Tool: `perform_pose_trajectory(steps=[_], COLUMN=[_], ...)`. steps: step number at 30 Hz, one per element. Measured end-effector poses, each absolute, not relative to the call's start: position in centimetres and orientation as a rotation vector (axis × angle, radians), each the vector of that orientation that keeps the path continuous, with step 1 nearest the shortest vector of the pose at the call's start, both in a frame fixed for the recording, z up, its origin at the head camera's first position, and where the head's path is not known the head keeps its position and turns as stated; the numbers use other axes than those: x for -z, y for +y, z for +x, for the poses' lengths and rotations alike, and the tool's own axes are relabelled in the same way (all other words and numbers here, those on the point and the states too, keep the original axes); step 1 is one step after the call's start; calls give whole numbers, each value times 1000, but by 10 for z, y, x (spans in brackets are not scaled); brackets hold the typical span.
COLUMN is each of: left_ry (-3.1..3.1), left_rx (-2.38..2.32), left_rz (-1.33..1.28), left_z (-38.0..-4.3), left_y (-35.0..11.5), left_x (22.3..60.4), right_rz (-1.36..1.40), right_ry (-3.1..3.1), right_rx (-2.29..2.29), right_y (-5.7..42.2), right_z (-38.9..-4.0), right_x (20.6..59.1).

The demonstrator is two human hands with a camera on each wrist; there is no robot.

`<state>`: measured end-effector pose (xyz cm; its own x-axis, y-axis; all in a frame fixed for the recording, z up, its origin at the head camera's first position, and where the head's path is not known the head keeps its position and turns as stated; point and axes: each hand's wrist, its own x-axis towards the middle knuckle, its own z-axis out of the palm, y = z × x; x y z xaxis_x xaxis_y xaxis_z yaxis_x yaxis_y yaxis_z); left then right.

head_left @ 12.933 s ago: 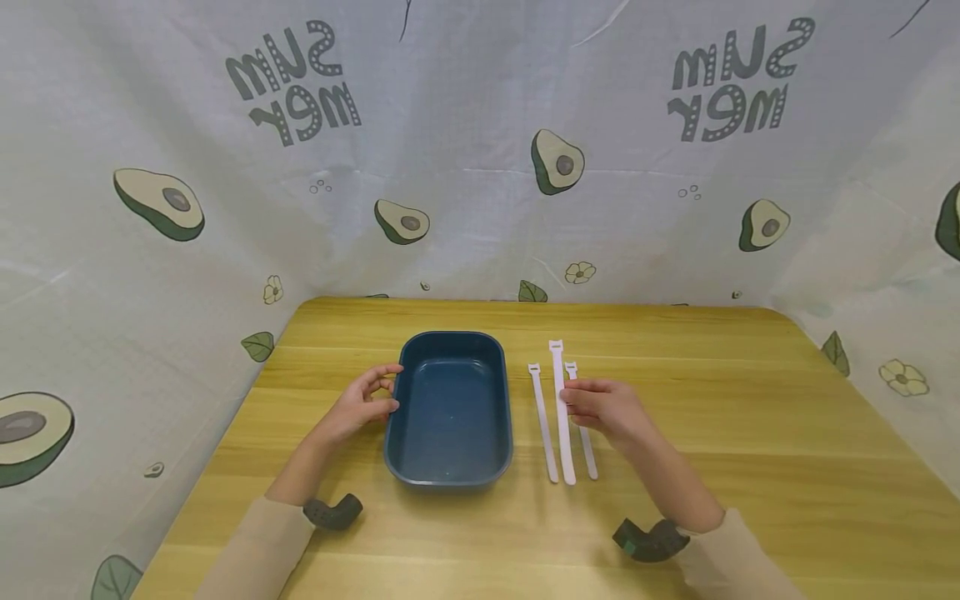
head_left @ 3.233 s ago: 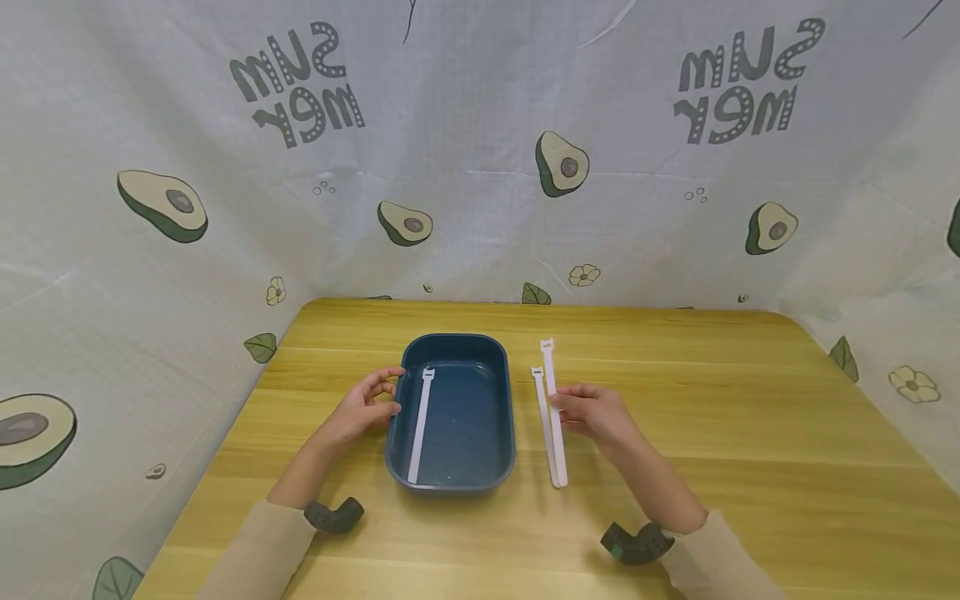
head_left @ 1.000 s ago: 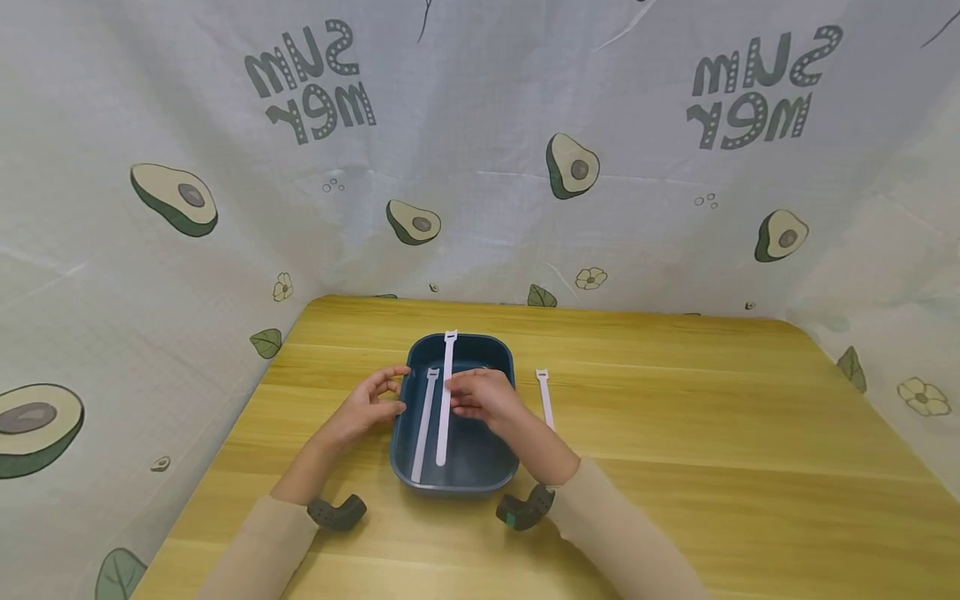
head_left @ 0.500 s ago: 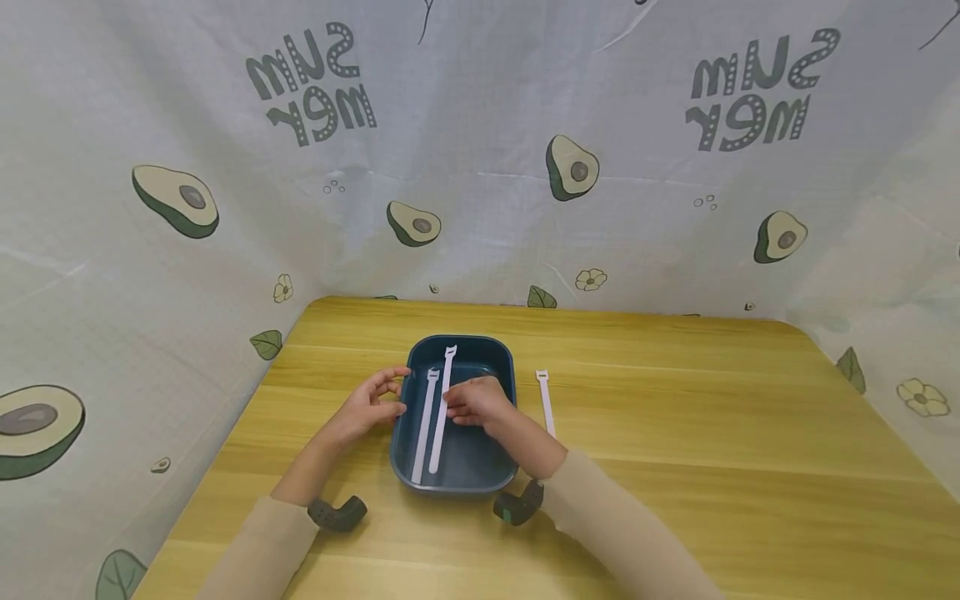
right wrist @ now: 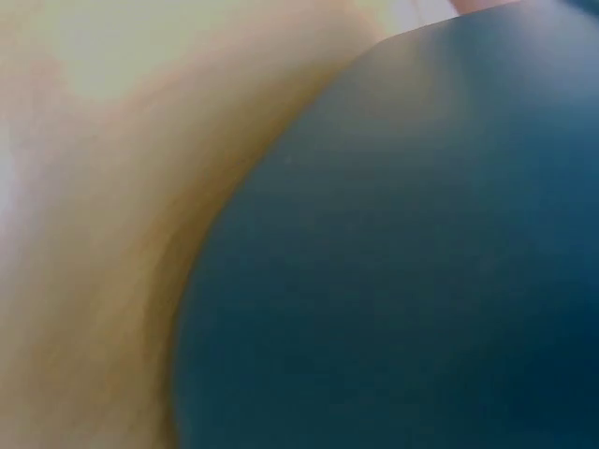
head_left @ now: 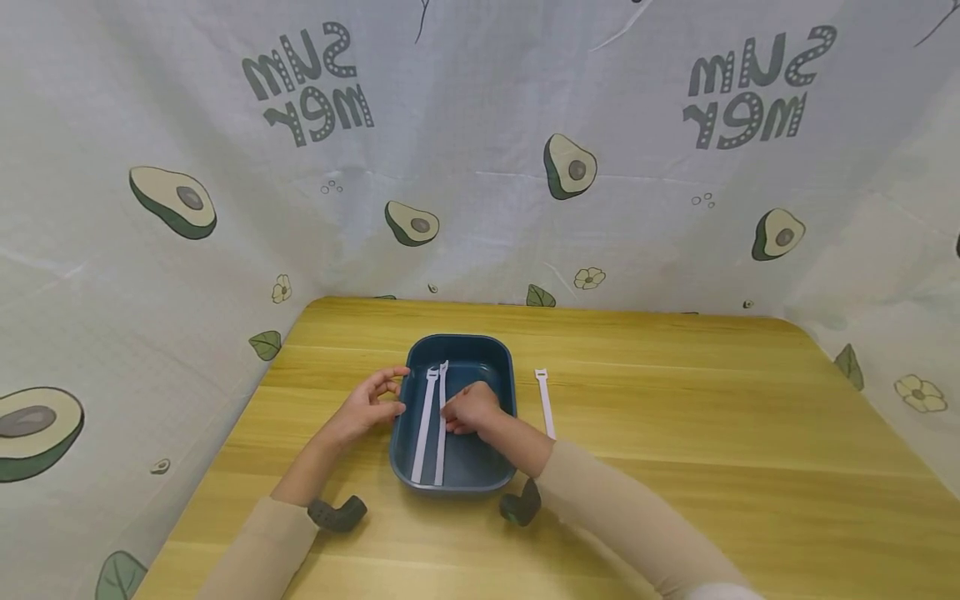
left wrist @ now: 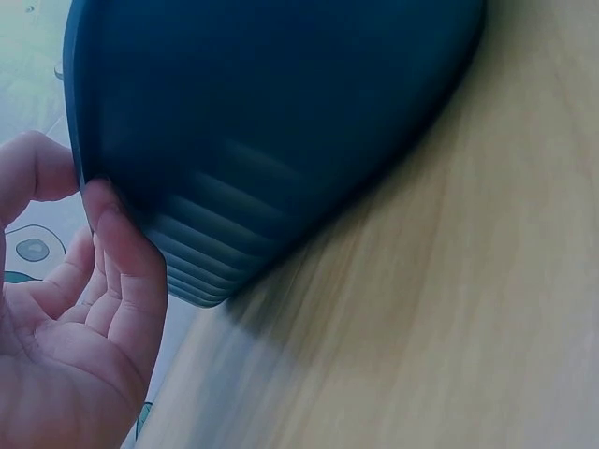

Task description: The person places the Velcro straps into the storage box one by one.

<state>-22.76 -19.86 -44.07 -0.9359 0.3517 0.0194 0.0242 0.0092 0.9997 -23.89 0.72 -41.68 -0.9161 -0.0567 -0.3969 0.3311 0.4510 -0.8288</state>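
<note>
In the head view a dark blue rectangular box (head_left: 480,458) stands on the wooden table. My left hand (head_left: 367,408) holds its left rim; in the left wrist view the fingertips (left wrist: 101,196) meet the rim. My right hand (head_left: 474,408) is down inside the box and pinches a white cable tie (head_left: 441,450) with a slotted head, near its middle. This strap stands nearly upright in the view, its lower end near the front wall. To its left another white cable tie (head_left: 423,429) lies in the box. The right wrist view shows mainly the box's outer wall (right wrist: 374,243).
A third white cable tie (head_left: 544,400) lies on the table (head_left: 712,417) right of the box, its lower part hidden by my right forearm. A printed white cloth (head_left: 480,242) hangs behind the table and along both sides.
My right hand has carried a second cable tie from the table into the box and lowered it beside the first. The left hand keeps its place on the rim.
</note>
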Motion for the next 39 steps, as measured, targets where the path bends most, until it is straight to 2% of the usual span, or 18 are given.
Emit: perform_pose_trajectory(steps=[19, 35, 39], left_ry=[2062, 2060, 2058], left_rx=[-2021, -2017, -2015], left_rz=[402, 382, 381], left_z=[-228, -227, -227], left_y=[-199, -199, -198], left_x=[440, 440, 439], right_rz=[139, 84, 58], right_ry=[2570, 2641, 2552], right_rx=[1263, 1275, 1410], right_y=[6, 8, 12], right_z=[-237, -234, -231], right_x=[421, 418, 411])
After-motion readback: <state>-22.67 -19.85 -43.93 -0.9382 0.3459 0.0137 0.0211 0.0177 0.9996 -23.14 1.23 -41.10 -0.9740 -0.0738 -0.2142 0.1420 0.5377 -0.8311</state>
